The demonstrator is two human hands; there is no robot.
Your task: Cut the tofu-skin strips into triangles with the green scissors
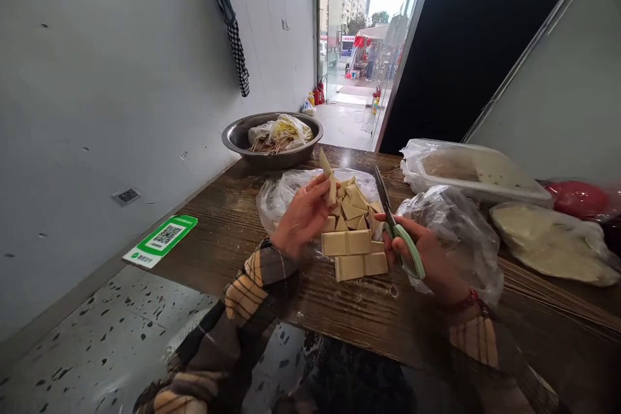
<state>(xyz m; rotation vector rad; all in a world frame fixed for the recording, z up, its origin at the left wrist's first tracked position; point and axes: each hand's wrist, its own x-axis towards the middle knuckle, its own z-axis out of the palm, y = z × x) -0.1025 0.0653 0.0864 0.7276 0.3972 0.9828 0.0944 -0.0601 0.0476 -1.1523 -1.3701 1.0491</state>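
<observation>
My left hand (305, 213) is closed on a pale yellow, flat piece of what looks like tofu sheet (328, 173), held upright above a pile. In my right hand (420, 249) is a pair of scissors (405, 239) with mint-green handles, its dark blades pointing up and away, apart from the held piece. Between the hands lies a heap of cut triangular pieces (353, 207) on a clear plastic bag (276, 197). Uncut folded rectangular slabs (347, 243) of the same material are stacked at the near side of the heap. My fingers partly hide the held piece.
A metal basin (242, 150) with bagged skewers stands at the table's far left. To the right are a crumpled plastic bag (451, 226), a wrapped white tray (475, 168), a bagged pale item (548, 239) and thin sticks (548, 294). A QR-code card (162, 239) lies at the left edge.
</observation>
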